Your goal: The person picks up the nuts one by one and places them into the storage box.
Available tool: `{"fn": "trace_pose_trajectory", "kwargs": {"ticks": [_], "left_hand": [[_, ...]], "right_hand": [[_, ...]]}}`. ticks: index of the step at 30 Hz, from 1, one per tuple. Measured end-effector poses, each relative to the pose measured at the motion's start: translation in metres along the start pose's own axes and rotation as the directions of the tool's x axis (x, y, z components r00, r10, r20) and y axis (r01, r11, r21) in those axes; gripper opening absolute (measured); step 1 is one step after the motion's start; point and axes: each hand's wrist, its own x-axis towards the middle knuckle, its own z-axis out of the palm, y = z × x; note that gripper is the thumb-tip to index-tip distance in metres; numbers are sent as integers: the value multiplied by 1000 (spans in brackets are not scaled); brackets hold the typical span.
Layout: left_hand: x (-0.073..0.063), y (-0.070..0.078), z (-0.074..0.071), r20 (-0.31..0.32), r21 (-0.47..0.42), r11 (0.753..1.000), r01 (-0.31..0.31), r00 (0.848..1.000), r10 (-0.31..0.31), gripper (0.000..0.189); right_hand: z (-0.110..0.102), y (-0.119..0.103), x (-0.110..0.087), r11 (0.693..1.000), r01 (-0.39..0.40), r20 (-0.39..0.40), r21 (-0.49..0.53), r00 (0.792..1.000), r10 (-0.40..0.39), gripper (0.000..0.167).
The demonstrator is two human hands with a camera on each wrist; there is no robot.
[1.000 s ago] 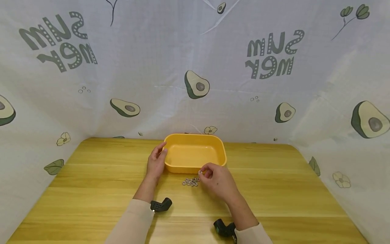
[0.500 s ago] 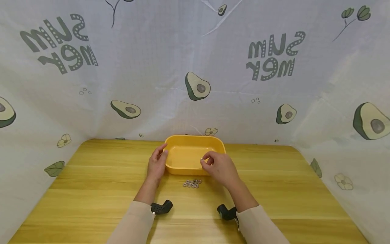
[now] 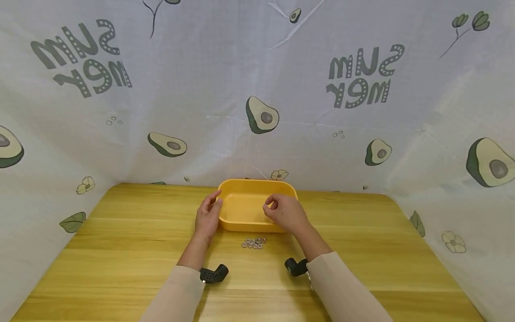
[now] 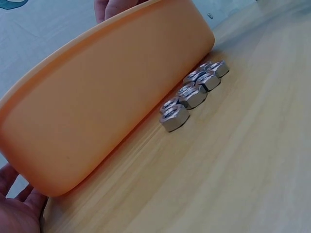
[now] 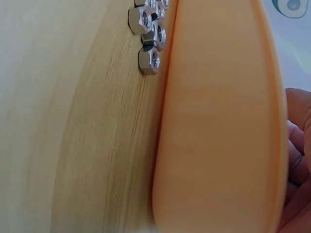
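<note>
A yellow rectangular plastic bin [image 3: 249,226] stands near the back of the table. My left hand [image 3: 207,219] lies against its left end with relaxed fingers, the fingertips at the rim; the left wrist view shows these fingers [image 4: 22,208] by the bin's lower corner. Over the bin's interior, my right hand [image 3: 286,213] pinches a small metal nut [image 3: 264,205] between thumb and forefinger. In the right wrist view the bin wall hides the fingertips and that nut. Several silver hex nuts [image 4: 192,97] lie clustered on the table just before the bin's front wall.
The wood-grain table [image 3: 161,250] runs back to a pale curtain [image 3: 209,89] printed with avocados, close behind the bin. A black wrist camera [image 3: 214,273] sits on the left wrist, another black camera [image 3: 295,267] on the right.
My right hand has lifted from beside the nuts at the bin's front, over the front rim and above its interior, carrying the nut. The left hand stays at the bin's left end.
</note>
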Motion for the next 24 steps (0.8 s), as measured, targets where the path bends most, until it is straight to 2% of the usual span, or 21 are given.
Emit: {"fn": "trace_pose_trajectory", "kwargs": {"ticks": [8, 14, 24], "left_hand": [[2, -2, 0, -1, -2, 1000, -24, 1000, 24, 40], [2, -3, 1, -13, -3, 1000, -28, 1000, 28, 39], [2, -1, 2, -7, -3, 1000, -28, 1000, 28, 40]], "right_hand": [[8, 3, 16, 999, 30, 56, -14, 998, -29, 15], [14, 1, 25, 1000, 24, 80, -20, 997, -22, 16], [19, 6, 26, 998, -28, 92, 63, 996, 22, 14]]}}
